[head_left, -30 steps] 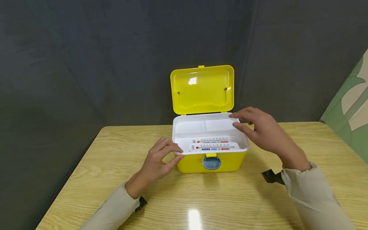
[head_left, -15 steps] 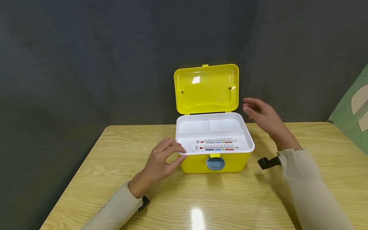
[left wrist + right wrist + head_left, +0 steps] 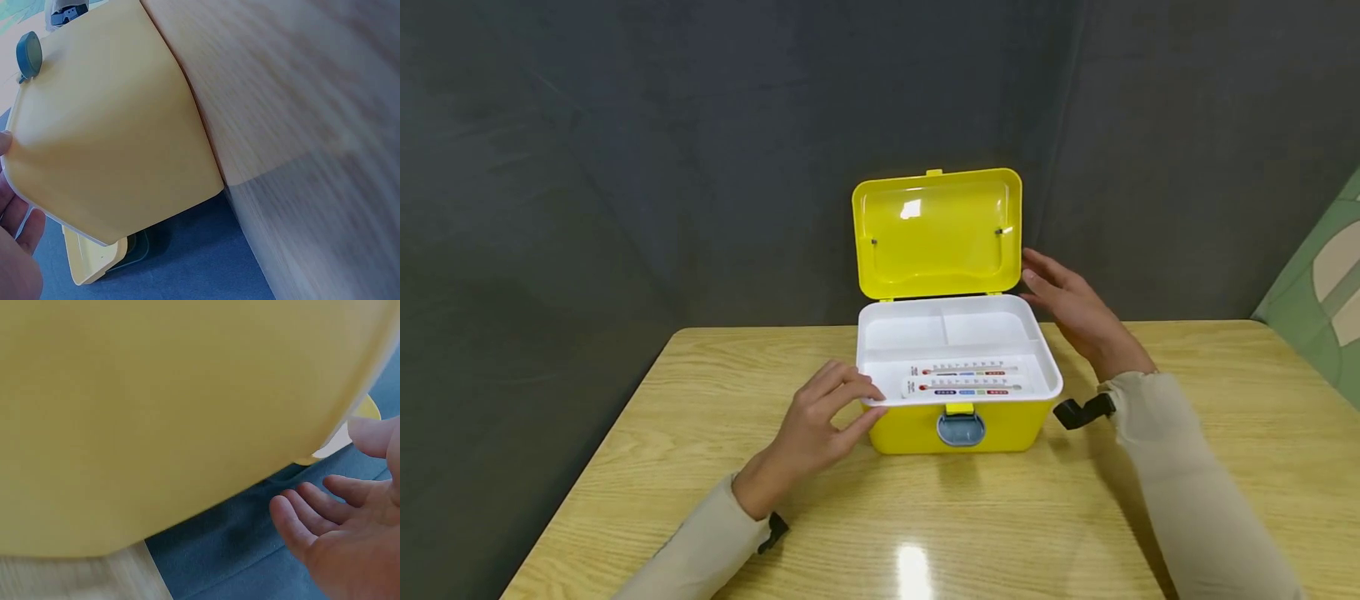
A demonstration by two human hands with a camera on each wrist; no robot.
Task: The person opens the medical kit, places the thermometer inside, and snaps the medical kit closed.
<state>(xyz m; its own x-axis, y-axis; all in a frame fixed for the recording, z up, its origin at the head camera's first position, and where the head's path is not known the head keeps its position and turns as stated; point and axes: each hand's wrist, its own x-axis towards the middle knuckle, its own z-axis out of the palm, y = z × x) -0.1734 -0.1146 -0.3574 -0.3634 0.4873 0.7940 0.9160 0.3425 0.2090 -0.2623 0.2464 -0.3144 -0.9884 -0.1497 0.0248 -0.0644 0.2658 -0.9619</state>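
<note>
A yellow storage box with a grey-blue latch stands on the table. Its yellow lid is raised at the back. Inside sits a white divided tray, whose front compartment holds two flat thermometers with red bulbs and printed scales. My left hand pinches the tray-side rim at the front left corner, fingers over the edge and thumb on the front. In the left wrist view those fingers lie along the rim. My right hand, fingers loosely bent, is beside the lid's lower right edge, holding nothing.
The wooden table ends just behind the box, where a dark cloth backdrop hangs. A green leaf-patterned surface stands at the far right. Black wrist mounts stick out from both sleeves.
My right hand has left the tray's back right rim, moved outward to the right, then come back in beside the lid. My left hand keeps its grip at the front left corner.
</note>
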